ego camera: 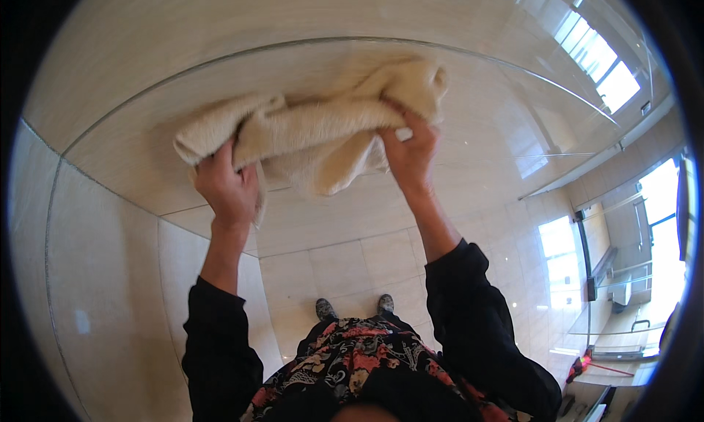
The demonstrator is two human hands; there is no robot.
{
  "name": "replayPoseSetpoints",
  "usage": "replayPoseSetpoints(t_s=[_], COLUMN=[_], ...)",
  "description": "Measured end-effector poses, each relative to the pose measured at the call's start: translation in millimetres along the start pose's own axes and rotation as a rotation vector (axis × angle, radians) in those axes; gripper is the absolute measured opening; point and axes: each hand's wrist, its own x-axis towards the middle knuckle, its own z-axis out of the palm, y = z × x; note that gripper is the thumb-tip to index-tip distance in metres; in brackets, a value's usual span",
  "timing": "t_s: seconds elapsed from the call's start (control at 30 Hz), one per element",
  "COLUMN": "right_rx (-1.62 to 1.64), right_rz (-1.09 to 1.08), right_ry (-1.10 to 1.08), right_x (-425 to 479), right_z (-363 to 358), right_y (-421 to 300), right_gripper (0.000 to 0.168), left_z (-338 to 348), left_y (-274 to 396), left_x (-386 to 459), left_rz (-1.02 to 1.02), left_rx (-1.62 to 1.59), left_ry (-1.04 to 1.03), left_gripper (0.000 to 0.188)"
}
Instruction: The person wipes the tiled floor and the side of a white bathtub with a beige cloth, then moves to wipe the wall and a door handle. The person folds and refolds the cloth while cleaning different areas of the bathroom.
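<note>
A cream terry towel (324, 126), loosely folded and bunched lengthwise, stretches between my two hands in front of a glossy beige tiled wall (341, 15). My left hand (226, 188) grips its left part, thumb and fingers pinched into the folds. Its right part is in my right hand (410, 147), with the fingertips partly hidden by the cloth. A loose flap droops below the middle. The towel lies close to the wall; whether all of it touches, I cannot tell.
Another tiled wall (110, 257) meets this one at a corner on the left. My shoes stand on the tiled floor (341, 262). To the right are a glass door with dark fittings (591, 289), a toilet (621, 290) and a red-handled tool (610, 368).
</note>
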Motion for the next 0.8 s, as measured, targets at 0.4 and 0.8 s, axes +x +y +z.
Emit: replayPoseSetpoints(t_s=[0.4,0.8], right_rx=[-0.102,-0.178], right_rz=[-0.195,-0.241], right_ry=[0.2,-0.037], right_x=[59,-1], right_z=[-30,23], right_y=[16,30], right_gripper=[0.029,0.034], left_z=[44,60], left_y=[27,-14], left_x=[88,0], left_rz=[0.365,0.217], left_rx=[-0.066,-0.019], left_ry=[0.4,0.246], left_gripper=[0.029,0.036])
